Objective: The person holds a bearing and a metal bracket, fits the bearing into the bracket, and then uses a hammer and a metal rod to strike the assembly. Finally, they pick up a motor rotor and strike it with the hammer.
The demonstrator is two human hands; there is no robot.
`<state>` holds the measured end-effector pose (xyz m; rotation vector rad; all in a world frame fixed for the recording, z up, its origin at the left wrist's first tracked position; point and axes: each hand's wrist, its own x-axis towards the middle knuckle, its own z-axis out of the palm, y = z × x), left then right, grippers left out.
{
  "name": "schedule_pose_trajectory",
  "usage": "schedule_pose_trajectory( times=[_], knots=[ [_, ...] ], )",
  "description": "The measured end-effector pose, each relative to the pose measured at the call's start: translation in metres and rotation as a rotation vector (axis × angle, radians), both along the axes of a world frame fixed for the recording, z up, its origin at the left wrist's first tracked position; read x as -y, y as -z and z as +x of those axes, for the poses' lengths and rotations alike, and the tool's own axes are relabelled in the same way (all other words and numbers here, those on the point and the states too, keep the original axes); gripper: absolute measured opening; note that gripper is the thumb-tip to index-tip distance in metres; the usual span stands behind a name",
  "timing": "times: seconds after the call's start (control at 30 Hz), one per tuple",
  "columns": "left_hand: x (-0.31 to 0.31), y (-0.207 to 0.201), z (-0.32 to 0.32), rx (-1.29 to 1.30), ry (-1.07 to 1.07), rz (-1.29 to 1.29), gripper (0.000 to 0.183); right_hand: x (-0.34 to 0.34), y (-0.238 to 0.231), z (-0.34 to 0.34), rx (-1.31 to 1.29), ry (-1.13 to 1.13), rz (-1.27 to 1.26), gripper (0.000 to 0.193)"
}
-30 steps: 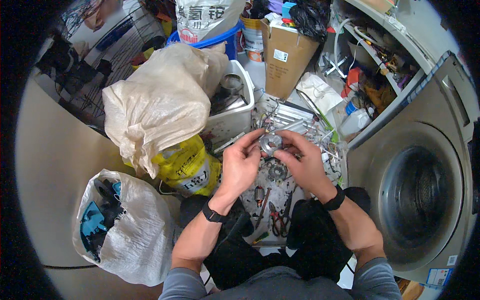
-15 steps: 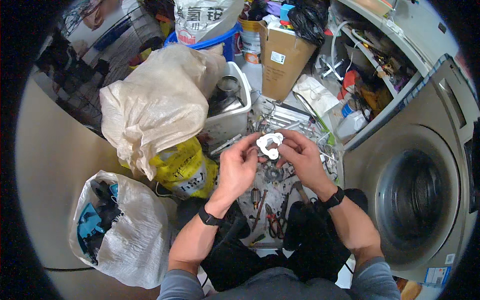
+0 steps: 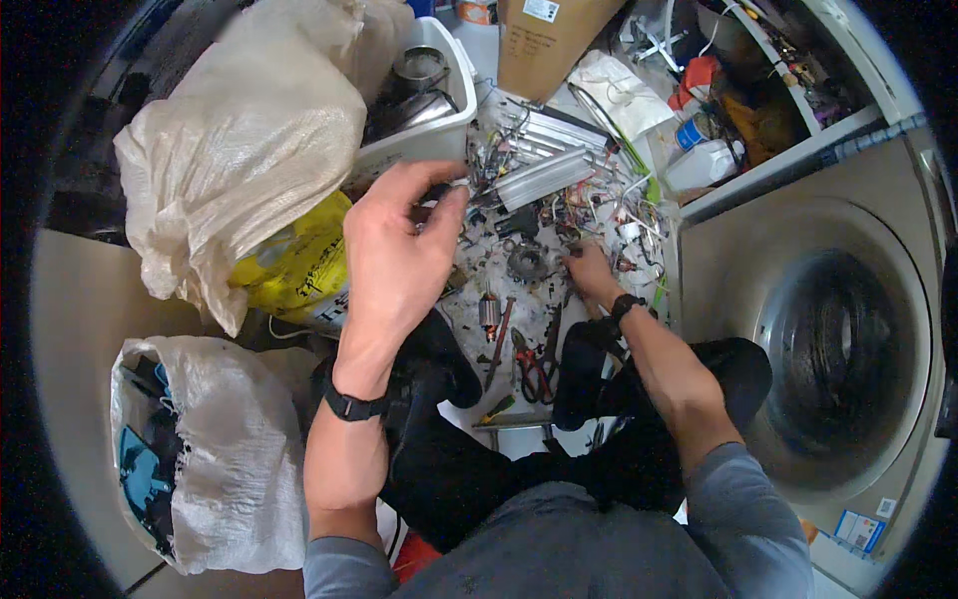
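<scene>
My left hand (image 3: 399, 245) is raised beside the white tub, its thumb and fingers curled together in a pinch. A sliver of something pale shows at its fingertips, too little to name. Lower down, my right hand (image 3: 595, 277) reaches into the scrap on the floor with bent fingers, and what they grip is hidden. Just left of it lies a round grey metal part (image 3: 527, 262). Nearer to me are a motor armature (image 3: 489, 311), a thin rusty rod (image 3: 501, 342) and red-handled pliers (image 3: 534, 369).
Beyond the hands lie silvery metal strips (image 3: 544, 180) and tangled wires. A white tub (image 3: 461, 85) with metal pots, a beige sack (image 3: 249, 130) and a yellow bag (image 3: 299, 265) stand left. An open white sack (image 3: 239, 469) is nearer. A front-loading washing machine (image 3: 818, 339) bounds the right.
My hands have parted: the left moved up and leftward, the right went down to the scrap. The white ring-shaped part they held together is no longer clearly visible. The view has tilted downward.
</scene>
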<state>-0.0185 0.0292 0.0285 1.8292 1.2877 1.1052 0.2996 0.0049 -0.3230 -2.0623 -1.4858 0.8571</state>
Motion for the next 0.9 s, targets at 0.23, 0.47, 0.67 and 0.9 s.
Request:
schedule_pose_trajectory(
  times=[0.23,0.47,0.67,0.9],
  knots=[
    [-0.006,0.015,-0.025,-0.06,-0.02,0.109,0.007,0.012,0.084,-0.031,0.173,0.004,-0.15,0.04],
    [-0.011,0.024,-0.023,-0.047,-0.006,0.028,0.01,-0.005,0.094,-0.035,0.186,0.027,-0.106,0.033],
    [-0.01,0.026,-0.023,-0.132,0.046,0.065,0.015,-0.009,0.06,-0.045,0.104,0.046,-0.121,0.034],
    [-0.01,0.025,-0.014,-0.133,0.081,0.122,0.015,0.011,0.079,-0.032,0.323,-0.312,0.261,0.047]
  ],
)
